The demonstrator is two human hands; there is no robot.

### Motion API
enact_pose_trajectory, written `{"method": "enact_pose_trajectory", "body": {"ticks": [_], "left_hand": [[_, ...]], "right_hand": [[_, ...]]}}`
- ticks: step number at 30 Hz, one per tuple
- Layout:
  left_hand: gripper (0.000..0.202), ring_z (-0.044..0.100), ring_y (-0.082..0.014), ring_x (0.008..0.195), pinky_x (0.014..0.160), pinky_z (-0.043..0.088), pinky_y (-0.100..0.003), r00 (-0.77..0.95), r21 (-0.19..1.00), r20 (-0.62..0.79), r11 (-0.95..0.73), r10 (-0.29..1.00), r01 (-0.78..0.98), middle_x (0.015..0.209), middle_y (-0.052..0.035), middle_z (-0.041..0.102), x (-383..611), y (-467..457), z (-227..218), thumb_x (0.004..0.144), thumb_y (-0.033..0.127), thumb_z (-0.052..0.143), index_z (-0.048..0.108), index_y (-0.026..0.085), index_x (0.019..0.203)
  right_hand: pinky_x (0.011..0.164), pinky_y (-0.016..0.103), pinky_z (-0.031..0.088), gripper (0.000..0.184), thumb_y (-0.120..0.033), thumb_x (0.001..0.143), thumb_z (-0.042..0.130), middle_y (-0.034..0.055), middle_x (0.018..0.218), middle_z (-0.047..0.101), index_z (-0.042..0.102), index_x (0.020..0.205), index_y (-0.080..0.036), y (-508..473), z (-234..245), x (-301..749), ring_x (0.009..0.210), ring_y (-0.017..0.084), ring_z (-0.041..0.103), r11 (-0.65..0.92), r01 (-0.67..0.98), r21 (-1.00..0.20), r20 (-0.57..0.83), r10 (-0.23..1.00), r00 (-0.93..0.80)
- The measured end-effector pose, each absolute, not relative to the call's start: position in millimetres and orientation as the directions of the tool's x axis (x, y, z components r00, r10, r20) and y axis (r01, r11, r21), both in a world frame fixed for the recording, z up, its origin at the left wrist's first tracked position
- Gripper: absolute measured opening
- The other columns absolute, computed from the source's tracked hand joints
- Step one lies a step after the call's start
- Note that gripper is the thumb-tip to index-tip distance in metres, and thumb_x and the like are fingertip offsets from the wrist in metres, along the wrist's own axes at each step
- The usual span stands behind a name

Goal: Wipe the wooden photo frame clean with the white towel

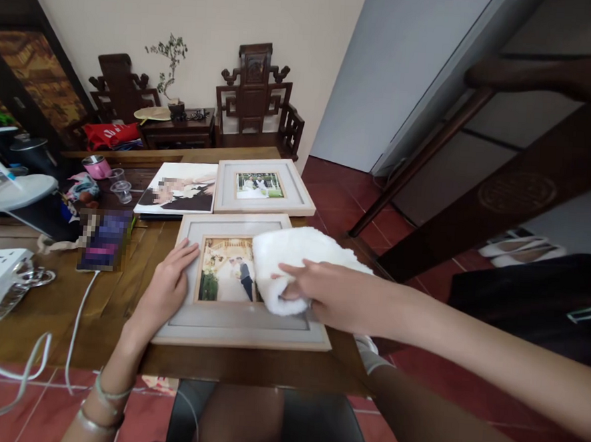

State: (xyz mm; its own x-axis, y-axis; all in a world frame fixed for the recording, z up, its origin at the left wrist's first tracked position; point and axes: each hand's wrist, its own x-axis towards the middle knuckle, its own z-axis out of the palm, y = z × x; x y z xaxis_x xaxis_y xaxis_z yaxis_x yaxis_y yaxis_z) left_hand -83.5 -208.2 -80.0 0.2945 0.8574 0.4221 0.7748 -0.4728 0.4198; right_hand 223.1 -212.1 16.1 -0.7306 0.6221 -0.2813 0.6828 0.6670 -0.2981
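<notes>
A framed photo [226,270] with a pale wooden border lies flat on the wooden table in front of me. My left hand [167,281] rests on its left edge, fingers laid out along the border. Bunched in my right hand [321,290] is a fluffy white cloth [307,245], pressed against the right part of the picture. The cloth covers that side of the frame and hangs past its right edge. My right fingers curl into its fold.
Behind lie a second framed photo [265,187] and a photo panel [180,186]. At left are a phone [104,241] with a cable, a power strip [0,276], a lidded cup [26,198] and a pink mug [96,166]. A dark wooden chair [508,187] stands at right.
</notes>
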Motion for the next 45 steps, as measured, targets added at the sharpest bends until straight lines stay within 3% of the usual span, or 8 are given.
{"method": "enact_pose_trajectory", "body": {"ticks": [9, 14, 19, 23, 26, 29, 38, 45], "left_hand": [[0.045, 0.036, -0.0247, 0.142, 0.117, 0.031, -0.049, 0.301, 0.408, 0.357, -0.437, 0.884, 0.801, 0.146, -0.0147, 0.048, -80, -211, -80, 0.096, 0.023, 0.036, 0.054, 0.012, 0.135], [0.049, 0.031, -0.0259, 0.144, 0.119, 0.026, -0.048, 0.327, 0.356, 0.302, -0.424, 0.895, 0.833, 0.149, -0.0181, 0.044, -79, -209, -81, 0.098, 0.030, 0.034, 0.049, 0.006, 0.139], [0.052, 0.030, -0.0259, 0.145, 0.119, 0.027, -0.048, 0.333, 0.336, 0.303, -0.427, 0.893, 0.839, 0.151, -0.0199, 0.041, -78, -209, -82, 0.100, 0.030, 0.030, 0.046, 0.002, 0.139], [0.049, 0.032, -0.0244, 0.144, 0.118, 0.029, -0.047, 0.331, 0.384, 0.303, -0.432, 0.894, 0.816, 0.152, -0.0174, 0.039, -77, -211, -80, 0.099, 0.028, 0.032, 0.046, 0.007, 0.141], [0.047, 0.034, -0.0249, 0.143, 0.117, 0.031, -0.048, 0.344, 0.412, 0.306, -0.449, 0.888, 0.793, 0.149, -0.0159, 0.045, -77, -210, -78, 0.098, 0.027, 0.034, 0.049, 0.009, 0.139], [0.045, 0.035, -0.0263, 0.142, 0.116, 0.032, -0.050, 0.360, 0.428, 0.315, -0.470, 0.878, 0.772, 0.144, -0.0157, 0.051, -77, -210, -76, 0.098, 0.026, 0.037, 0.054, 0.010, 0.135], [0.042, 0.038, -0.0278, 0.140, 0.114, 0.035, -0.053, 0.360, 0.445, 0.358, -0.497, 0.861, 0.745, 0.140, -0.0152, 0.055, -78, -209, -79, 0.097, 0.026, 0.040, 0.059, 0.011, 0.131], [0.042, 0.038, -0.0270, 0.140, 0.114, 0.036, -0.052, 0.345, 0.445, 0.366, -0.488, 0.865, 0.751, 0.140, -0.0151, 0.055, -78, -210, -81, 0.097, 0.026, 0.039, 0.059, 0.010, 0.130]], "right_hand": [[0.112, 0.059, 0.028, 0.058, 0.008, 0.068, 0.050, 0.0252, 0.147, 0.042, 0.064, 0.123, -0.004, -172, -15, 218, 0.142, 0.038, 0.030, 0.748, 0.661, 0.059, -0.121, 0.662, -0.739], [0.108, 0.055, 0.037, 0.052, 0.003, 0.068, 0.055, 0.0220, 0.139, 0.053, 0.070, 0.115, -0.012, -224, 2, 215, 0.134, 0.036, 0.044, 0.762, 0.644, -0.068, -0.251, 0.611, -0.751], [0.084, 0.028, 0.054, 0.050, 0.003, 0.069, 0.051, 0.0080, 0.111, 0.072, 0.075, 0.104, -0.025, -246, 35, 222, 0.098, 0.022, 0.069, 0.697, 0.640, -0.323, -0.308, 0.562, -0.768], [0.074, 0.029, 0.055, 0.062, 0.003, 0.072, 0.047, 0.0105, 0.112, 0.070, 0.064, 0.126, -0.022, -212, 43, 211, 0.092, 0.023, 0.070, 0.630, 0.742, -0.228, -0.171, 0.725, -0.668], [0.102, 0.048, 0.044, 0.058, 0.005, 0.073, 0.050, 0.0174, 0.146, 0.047, 0.062, 0.127, -0.015, -179, 28, 184, 0.130, 0.036, 0.048, 0.716, 0.698, -0.008, 0.041, 0.698, -0.715], [0.116, 0.056, 0.021, 0.050, 0.003, 0.079, 0.053, 0.0145, 0.157, 0.031, 0.063, 0.124, -0.014, -154, 5, 153, 0.146, 0.034, 0.020, 0.811, 0.560, 0.172, 0.044, 0.561, -0.826], [0.112, 0.053, 0.027, 0.043, 0.002, 0.079, 0.054, 0.0164, 0.146, 0.049, 0.066, 0.118, -0.013, -132, -16, 142, 0.143, 0.030, 0.030, 0.821, 0.571, 0.009, -0.074, 0.570, -0.818], [0.099, 0.044, 0.042, 0.053, 0.012, 0.068, 0.042, 0.0102, 0.100, 0.075, 0.075, 0.097, -0.018, -126, 3, 200, 0.109, 0.027, 0.064, 0.702, 0.712, -0.014, -0.154, 0.702, -0.696]]}}
